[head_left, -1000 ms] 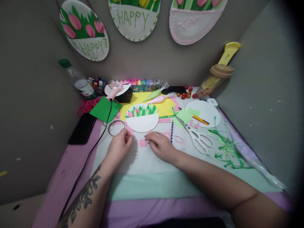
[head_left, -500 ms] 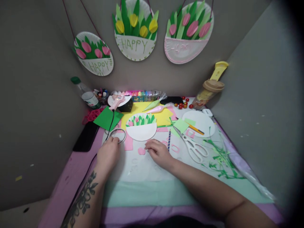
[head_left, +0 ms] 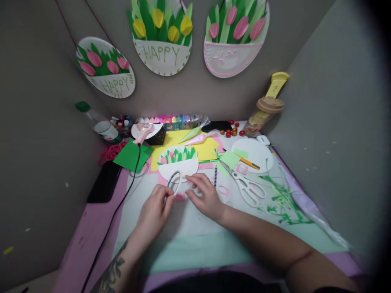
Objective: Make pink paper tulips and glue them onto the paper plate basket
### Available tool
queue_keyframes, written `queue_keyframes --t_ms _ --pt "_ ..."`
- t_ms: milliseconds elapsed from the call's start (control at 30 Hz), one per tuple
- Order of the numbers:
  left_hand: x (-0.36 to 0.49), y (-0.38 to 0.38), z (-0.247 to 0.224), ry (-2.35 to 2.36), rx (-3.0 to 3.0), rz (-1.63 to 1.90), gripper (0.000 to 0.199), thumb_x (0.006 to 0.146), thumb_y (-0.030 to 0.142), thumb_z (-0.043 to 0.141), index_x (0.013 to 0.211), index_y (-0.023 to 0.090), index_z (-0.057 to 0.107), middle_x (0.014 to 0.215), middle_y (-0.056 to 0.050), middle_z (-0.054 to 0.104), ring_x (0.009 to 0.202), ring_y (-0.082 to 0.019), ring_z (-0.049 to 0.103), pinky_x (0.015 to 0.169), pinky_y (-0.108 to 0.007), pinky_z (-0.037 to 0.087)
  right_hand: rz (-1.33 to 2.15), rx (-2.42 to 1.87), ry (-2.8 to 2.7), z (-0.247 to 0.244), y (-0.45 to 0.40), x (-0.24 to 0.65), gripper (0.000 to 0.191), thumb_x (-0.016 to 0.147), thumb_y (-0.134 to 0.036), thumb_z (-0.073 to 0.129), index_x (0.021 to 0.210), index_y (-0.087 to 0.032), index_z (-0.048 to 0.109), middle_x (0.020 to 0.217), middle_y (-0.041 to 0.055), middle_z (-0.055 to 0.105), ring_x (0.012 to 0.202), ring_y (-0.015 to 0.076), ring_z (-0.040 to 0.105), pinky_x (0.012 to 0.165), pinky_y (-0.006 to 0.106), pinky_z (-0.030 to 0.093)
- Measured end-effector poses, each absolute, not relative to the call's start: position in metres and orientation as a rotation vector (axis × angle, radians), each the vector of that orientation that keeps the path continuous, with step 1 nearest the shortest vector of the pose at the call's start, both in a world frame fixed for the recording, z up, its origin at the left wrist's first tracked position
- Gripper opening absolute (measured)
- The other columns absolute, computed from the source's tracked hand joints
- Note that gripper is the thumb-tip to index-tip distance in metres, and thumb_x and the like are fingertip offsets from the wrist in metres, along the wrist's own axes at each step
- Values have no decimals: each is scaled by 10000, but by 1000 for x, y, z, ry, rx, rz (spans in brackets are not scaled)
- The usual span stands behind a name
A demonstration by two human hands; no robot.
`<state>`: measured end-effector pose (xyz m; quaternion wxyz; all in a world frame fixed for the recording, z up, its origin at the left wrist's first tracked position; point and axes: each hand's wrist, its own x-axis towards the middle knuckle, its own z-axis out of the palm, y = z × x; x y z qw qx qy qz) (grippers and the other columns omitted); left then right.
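Observation:
Between the fingers of my left hand [head_left: 159, 201], a thin ring-shaped roll of tape [head_left: 178, 184] is held up on edge. My right hand [head_left: 206, 197] is just right of the roll, its thumb and fingers apart; nothing shows between them. Below the roll lies a small pink paper petal [head_left: 181, 197], partly covered by my left hand. Behind both hands is a half-plate paper basket [head_left: 179, 167] with green paper leaves and small pink tulips; the roll overlaps its lower edge in view.
White scissors [head_left: 249, 188], a patterned pencil [head_left: 215, 176] and green paper scraps [head_left: 282, 199] lie to the right. A pink glue gun [head_left: 143, 133] rests at back left, its black cord [head_left: 117, 211] running forward. A black phone [head_left: 104, 183] lies left. Finished plate baskets [head_left: 166, 57] hang on the wall.
My left hand has lifted the roll of tape and brought it right, in front of the paper basket. My right hand's fingers have spread and risen away from the pink petal. The view has shifted slightly.

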<state>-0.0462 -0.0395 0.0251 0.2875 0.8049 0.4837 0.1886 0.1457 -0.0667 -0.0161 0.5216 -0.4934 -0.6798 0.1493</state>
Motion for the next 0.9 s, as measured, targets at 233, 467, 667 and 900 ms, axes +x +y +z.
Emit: queue_keyframes --t_ms 233,467,667,900 --pt "-35 -51 25 1260 2024 403 198 910 366 388 871 212 506 823 -12 614 722 -157 566 634 -263 411 255 -1164 -1629 -13 -66 146 258 861 -190 587 1111 -244 612 943 68 588 892 191 592 793 354 531" --pt "-33 -53 23 1251 1869 436 222 902 408 406 896 212 512 800 -1 651 697 -145 588 640 -255 427 218 -1072 -1697 -11 -72 142 215 851 -119 565 1007 -237 657 894 64 619 857 187 588 744 337 531" --pt "-32 -52 20 1276 1869 441 238 886 432 431 885 214 525 765 2 633 673 -150 582 620 -250 430 285 -1089 -1714 -12 -73 142 188 853 -121 535 903 -247 665 855 53 628 851 187 599 761 353 525" --pt "-32 -52 20 1292 1873 461 239 882 414 445 895 204 557 777 -4 646 668 -141 570 605 -236 416 237 -1107 -1723 -9 -73 143 173 845 -138 570 973 -232 636 867 66 626 854 195 596 755 352 526"
